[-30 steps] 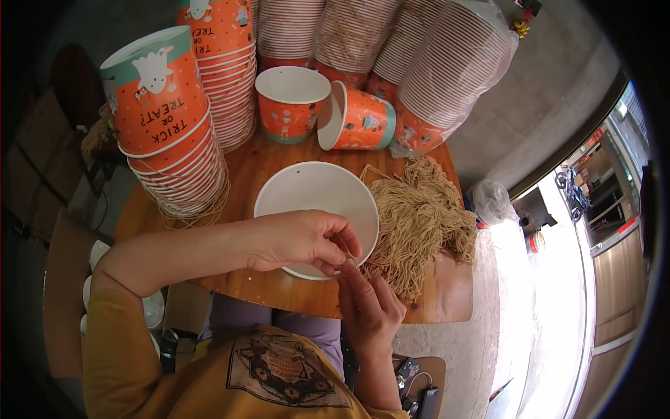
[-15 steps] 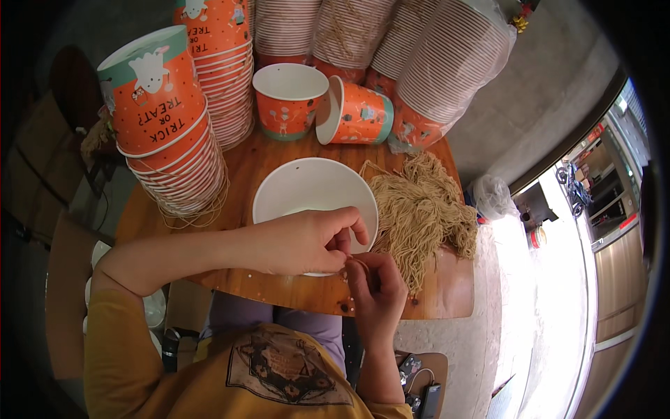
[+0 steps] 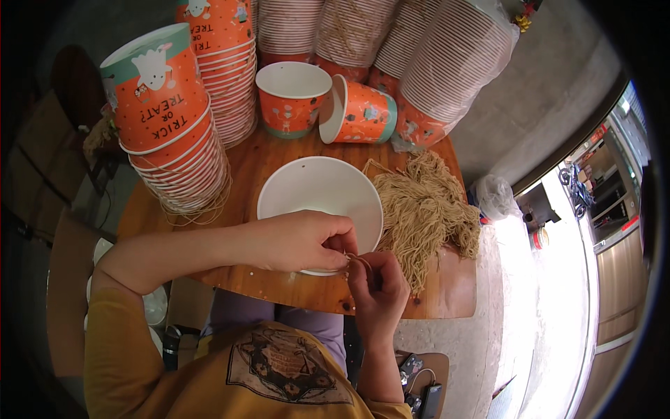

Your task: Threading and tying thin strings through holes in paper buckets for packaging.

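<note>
A white-lined paper bucket [image 3: 300, 188] stands upright on the table before me, with a small dark hole near its far rim. Over its near right rim, my left hand [image 3: 303, 241] reaches across with thumb and fingers pinched together. My right hand [image 3: 380, 279] meets it there, fingers curled, pinching a thin tan cord [image 3: 361, 260] that loops up between the two hands. Fingers hide whether the cord passes through the bucket's wall. Just right of the bucket lies a loose pile of tan cords [image 3: 426, 209].
A tall stack of orange buckets [image 3: 167, 133] with cords around it stands at the left. Behind are one upright orange bucket [image 3: 292, 105], one on its side [image 3: 364, 113], and several plastic-wrapped stacks [image 3: 453, 63]. The wooden table [image 3: 244, 164] has a curved near edge.
My left hand's fingers have curled in closer to the right hand, and the cord's loop shows more. The whole view has shifted slightly.
</note>
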`<control>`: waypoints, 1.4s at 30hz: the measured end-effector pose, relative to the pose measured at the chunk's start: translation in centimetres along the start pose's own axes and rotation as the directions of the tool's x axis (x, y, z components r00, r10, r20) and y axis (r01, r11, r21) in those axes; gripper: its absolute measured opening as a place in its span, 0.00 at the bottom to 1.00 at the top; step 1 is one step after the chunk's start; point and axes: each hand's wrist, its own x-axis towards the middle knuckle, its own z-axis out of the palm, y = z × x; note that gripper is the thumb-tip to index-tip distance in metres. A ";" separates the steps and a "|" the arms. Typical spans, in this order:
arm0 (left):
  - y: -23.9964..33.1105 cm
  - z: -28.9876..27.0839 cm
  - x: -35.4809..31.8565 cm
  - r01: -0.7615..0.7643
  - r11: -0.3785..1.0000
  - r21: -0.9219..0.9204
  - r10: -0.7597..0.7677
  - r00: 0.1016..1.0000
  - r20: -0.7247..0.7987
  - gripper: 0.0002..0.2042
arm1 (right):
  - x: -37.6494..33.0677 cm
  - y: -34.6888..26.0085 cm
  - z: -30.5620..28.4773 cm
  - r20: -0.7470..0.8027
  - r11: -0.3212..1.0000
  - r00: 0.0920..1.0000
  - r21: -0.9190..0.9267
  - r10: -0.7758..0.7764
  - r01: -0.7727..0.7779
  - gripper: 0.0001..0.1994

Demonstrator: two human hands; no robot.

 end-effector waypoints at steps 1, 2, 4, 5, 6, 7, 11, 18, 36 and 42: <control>0.0 0.0 0.0 -0.001 1.000 0.001 0.001 1.000 0.002 0.12 | 0.0 0.0 0.0 -0.001 1.000 1.000 -0.010 -0.015 0.015 0.06; 0.1 0.0 -0.2 -0.033 0.997 0.066 0.035 0.999 -0.040 0.10 | -0.1 0.1 -0.1 -0.002 0.999 1.000 -0.021 -0.031 0.030 0.06; 0.1 0.3 -0.3 -0.063 0.989 0.133 0.074 0.994 -0.077 0.09 | -0.3 0.3 0.0 -0.014 0.995 0.997 -0.061 -0.082 0.081 0.06; 0.0 0.7 -0.3 -0.127 0.960 0.248 0.164 0.977 -0.135 0.08 | -0.4 0.3 0.0 -0.021 0.986 0.991 -0.100 -0.134 0.131 0.07; -0.1 1.0 -0.4 -0.180 0.914 0.363 0.258 0.949 -0.181 0.07 | -0.6 0.4 0.0 -0.023 0.986 0.991 -0.102 -0.133 0.130 0.07; 0.0 1.2 -0.5 -0.181 0.914 0.363 0.259 0.949 -0.180 0.07 | -0.7 0.5 0.1 -0.030 0.970 0.981 -0.162 -0.191 0.183 0.08; -0.1 1.8 -0.8 -0.227 0.895 0.384 0.332 0.914 -0.233 0.05 | -0.8 0.7 0.2 -0.045 0.912 0.940 -0.260 -0.339 0.316 0.10; -0.1 2.2 -0.9 -0.227 0.957 0.181 0.276 0.908 -0.315 0.05 | -1.0 1.0 0.5 -0.036 0.888 0.921 -0.280 -0.389 0.364 0.11; -0.3 2.4 -0.1 -0.289 0.956 0.044 0.292 0.938 -0.188 0.15 | -1.6 1.6 0.3 -0.031 0.914 0.978 0.363 0.206 -0.181 0.03; -0.1 2.4 0.1 -0.229 0.973 -0.025 0.221 0.961 -0.167 0.18 | -1.7 1.7 0.1 -0.055 0.950 0.994 0.303 0.097 -0.076 0.04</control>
